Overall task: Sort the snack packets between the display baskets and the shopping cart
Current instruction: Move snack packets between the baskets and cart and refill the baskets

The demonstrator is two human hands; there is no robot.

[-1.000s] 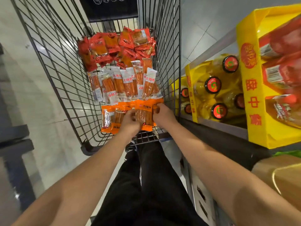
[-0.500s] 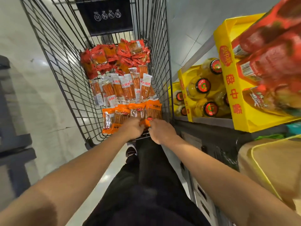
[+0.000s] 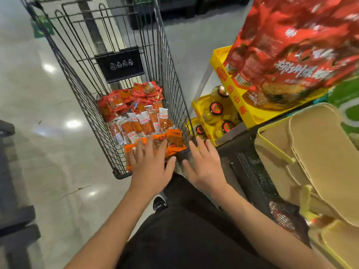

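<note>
With three rows of snack packets (image 3: 139,121) laid in shopping cart (image 3: 171,94), judged mostly sorted; left hand (image 3: 150,167) and right hand (image 3: 205,166) splayed, holding nothing.

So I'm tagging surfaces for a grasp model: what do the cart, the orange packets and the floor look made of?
Cart: dark coated metal wire, judging by its thin welded grid. Orange packets: thin glossy plastic film, part clear, as the sticks show through. Floor: polished stone or tile, as it mirrors ceiling lights; which one is unclear.
</note>
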